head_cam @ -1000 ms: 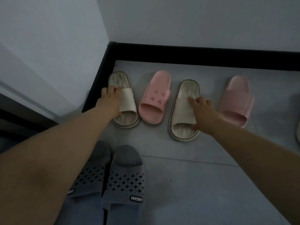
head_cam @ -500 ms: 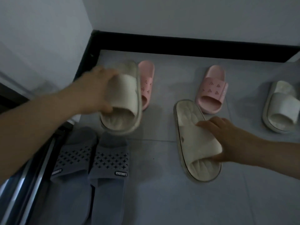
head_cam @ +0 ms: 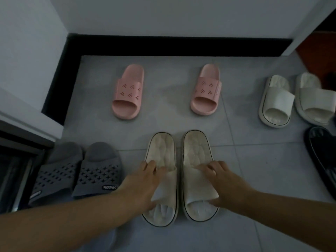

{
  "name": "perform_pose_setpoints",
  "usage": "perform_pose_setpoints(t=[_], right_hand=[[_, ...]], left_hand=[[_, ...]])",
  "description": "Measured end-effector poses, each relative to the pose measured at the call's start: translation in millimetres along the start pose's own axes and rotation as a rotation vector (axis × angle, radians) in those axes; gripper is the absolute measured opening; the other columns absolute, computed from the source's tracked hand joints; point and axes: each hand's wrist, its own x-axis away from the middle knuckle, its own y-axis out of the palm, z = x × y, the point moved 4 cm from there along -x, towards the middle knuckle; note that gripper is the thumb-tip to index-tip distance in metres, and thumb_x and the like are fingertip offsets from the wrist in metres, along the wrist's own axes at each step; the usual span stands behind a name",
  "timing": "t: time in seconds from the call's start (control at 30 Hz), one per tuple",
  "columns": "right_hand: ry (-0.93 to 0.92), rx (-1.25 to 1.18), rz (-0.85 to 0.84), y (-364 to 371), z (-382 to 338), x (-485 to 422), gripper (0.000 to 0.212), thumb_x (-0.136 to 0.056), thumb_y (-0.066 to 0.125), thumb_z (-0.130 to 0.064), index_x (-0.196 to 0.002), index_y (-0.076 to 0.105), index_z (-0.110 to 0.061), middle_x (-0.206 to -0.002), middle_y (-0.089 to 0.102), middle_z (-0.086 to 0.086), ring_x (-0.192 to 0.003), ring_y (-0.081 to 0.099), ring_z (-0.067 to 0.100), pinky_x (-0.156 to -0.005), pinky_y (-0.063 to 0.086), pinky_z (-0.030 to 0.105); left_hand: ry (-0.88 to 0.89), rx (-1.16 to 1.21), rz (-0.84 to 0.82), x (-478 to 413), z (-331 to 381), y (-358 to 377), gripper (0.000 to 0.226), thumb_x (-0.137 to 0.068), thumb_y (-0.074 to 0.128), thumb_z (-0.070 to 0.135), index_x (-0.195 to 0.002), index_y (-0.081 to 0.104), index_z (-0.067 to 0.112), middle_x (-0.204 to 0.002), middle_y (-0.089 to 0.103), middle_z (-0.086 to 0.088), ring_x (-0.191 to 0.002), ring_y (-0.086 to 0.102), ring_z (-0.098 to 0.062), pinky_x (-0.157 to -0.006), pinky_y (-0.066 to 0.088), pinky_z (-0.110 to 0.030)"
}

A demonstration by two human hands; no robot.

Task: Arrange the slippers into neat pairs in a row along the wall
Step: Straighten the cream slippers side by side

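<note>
The left hand and right hand each had its grip clamped on a strap of the cream rubber slippers, side by side on the tiled floor, between grey perforated slippers and a black slipper, two pink plastic slippers standing apart beyond.

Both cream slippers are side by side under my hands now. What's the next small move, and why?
Probably let go and slide the right pink perforated slipper leftward beside the left pink perforated slipper. The left hand and right hand each grip one strap of the cream ribbed rubber slippers, which lie paired and parallel, while the pink ones sit wide apart near the black skirting.
</note>
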Motion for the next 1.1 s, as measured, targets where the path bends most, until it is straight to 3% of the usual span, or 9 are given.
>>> perform_pose_setpoints(t=[0.17, 0.27, 0.43, 0.53, 0.63, 0.73, 0.83, 1.0, 1.1], right_hand=[[-0.065, 0.005, -0.029, 10, -6, -4, 0.089, -0.077, 0.070, -0.032, -0.142, 0.011, -0.036, -0.138, 0.024, -0.003, -0.128, 0.025, 0.017, -0.091, 0.050, 0.027], [-0.125, 0.007, -0.046, 8, -13, -13, 0.084, -0.077, 0.070, -0.031, -0.140, 0.015, -0.035, -0.141, 0.020, -0.004, -0.132, 0.021, 0.017, -0.093, 0.050, 0.030], [-0.082, -0.039, 0.024, -16, -8, -35, 0.079, -0.077, 0.056, -0.062, -0.141, 0.022, -0.030, -0.142, 0.026, -0.005, -0.128, 0.035, 0.016, -0.098, 0.042, 0.033], [0.024, -0.102, 0.200, -53, 17, -69, 0.076, -0.077, 0.057, -0.061, -0.138, 0.031, -0.025, -0.142, 0.030, 0.000, -0.130, 0.036, 0.020, -0.099, 0.040, 0.036], [0.025, -0.090, 0.028, -62, 33, -89, 0.073, -0.073, 0.063, -0.060, -0.133, 0.039, -0.025, -0.138, 0.038, 0.003, -0.125, 0.041, 0.023, -0.101, 0.042, 0.040], [-0.021, -0.124, -0.274, -27, 24, -74, 0.070, -0.068, 0.071, -0.057, -0.127, 0.042, -0.030, -0.142, 0.028, 0.001, -0.127, 0.038, 0.022, -0.104, 0.039, 0.037], [-0.089, -0.187, -0.288, 6, 8, -49, 0.060, -0.075, 0.069, -0.046, -0.125, 0.038, -0.031, -0.153, 0.002, 0.003, -0.135, 0.029, 0.025, -0.102, 0.040, 0.034], [-0.114, -0.201, -0.226, 19, 1, -36, 0.060, -0.085, 0.063, -0.034, -0.136, 0.033, -0.027, -0.156, -0.003, -0.004, -0.144, 0.010, 0.020, -0.110, 0.034, 0.032], [-0.124, -0.257, -0.218, 18, 4, -38, 0.057, -0.082, 0.066, -0.033, -0.131, 0.037, -0.029, -0.154, 0.003, -0.005, -0.142, 0.018, 0.020, -0.107, 0.036, 0.032]], left_hand=[[0.023, 0.026, 0.009, 9, -2, 4, 0.082, -0.080, 0.062, 0.044, -0.143, 0.013, 0.027, -0.128, 0.033, 0.000, -0.118, 0.035, -0.017, -0.083, 0.051, -0.029], [0.070, -0.006, -0.021, 9, -5, 1, 0.079, -0.082, 0.059, 0.048, -0.143, 0.014, 0.027, -0.128, 0.034, 0.001, -0.119, 0.034, -0.016, -0.088, 0.045, -0.027], [-0.023, 0.065, 0.112, -21, -35, -30, 0.067, -0.075, 0.039, 0.067, -0.126, 0.043, 0.025, -0.125, 0.049, 0.002, -0.115, 0.046, -0.019, -0.096, 0.039, -0.031], [-0.158, 0.143, 0.262, -52, -79, -67, 0.060, -0.080, 0.063, 0.042, -0.131, 0.042, 0.018, -0.134, 0.049, -0.007, -0.121, 0.046, -0.027, -0.100, 0.039, -0.038], [-0.210, 0.195, 0.330, -75, -119, -99, 0.059, -0.078, 0.071, 0.025, -0.130, 0.046, 0.013, -0.135, 0.048, -0.014, -0.121, 0.046, -0.033, -0.101, 0.039, -0.038], [-0.065, 0.333, 0.014, -71, -93, -87, 0.055, -0.080, 0.069, 0.029, -0.130, 0.048, 0.019, -0.132, 0.052, -0.001, -0.118, 0.049, -0.018, -0.096, 0.039, -0.026], [0.043, 0.255, -0.294, -40, -38, -31, 0.064, -0.082, 0.066, 0.038, -0.137, 0.038, 0.024, -0.138, 0.044, 0.004, -0.122, 0.046, -0.017, -0.100, 0.040, -0.029], [0.022, 0.177, -0.211, -11, -11, 21, 0.064, -0.092, 0.050, 0.035, -0.146, 0.017, 0.028, -0.143, 0.042, 0.001, -0.125, 0.046, -0.019, -0.100, 0.041, -0.031], [0.045, 0.183, -0.222, -14, -14, 11, 0.053, -0.093, 0.049, 0.036, -0.142, 0.030, 0.028, -0.137, 0.047, 0.003, -0.120, 0.049, -0.017, -0.095, 0.043, -0.030]])
